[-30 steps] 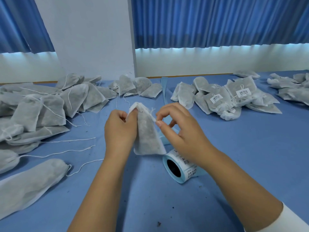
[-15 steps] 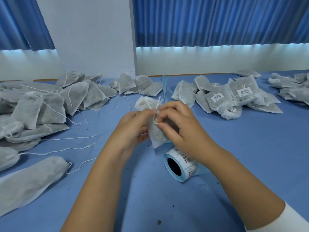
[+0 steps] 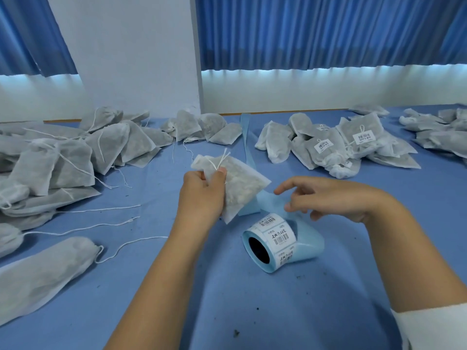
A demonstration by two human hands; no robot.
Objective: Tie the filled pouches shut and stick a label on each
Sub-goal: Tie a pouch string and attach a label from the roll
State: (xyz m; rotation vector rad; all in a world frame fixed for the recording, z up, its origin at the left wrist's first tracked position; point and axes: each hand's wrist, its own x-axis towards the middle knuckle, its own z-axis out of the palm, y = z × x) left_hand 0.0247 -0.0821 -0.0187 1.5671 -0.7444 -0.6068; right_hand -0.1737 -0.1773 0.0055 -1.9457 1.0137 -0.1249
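With left grip [image 3: 199, 195] curled round the tied pouch [image 3: 242, 188], above the bench [image 3: 328, 299], and right grip [image 3: 336, 200] loose and empty over the label roll [image 3: 275, 245]: peel 1 label [image 3: 268, 220], press flat.

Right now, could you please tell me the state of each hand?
Left hand: closed, gripping the pouch near its neck.
Right hand: open, holding nothing, above the label roll.

Tied pouch [image 3: 235, 183] in left hand [image 3: 201, 192]
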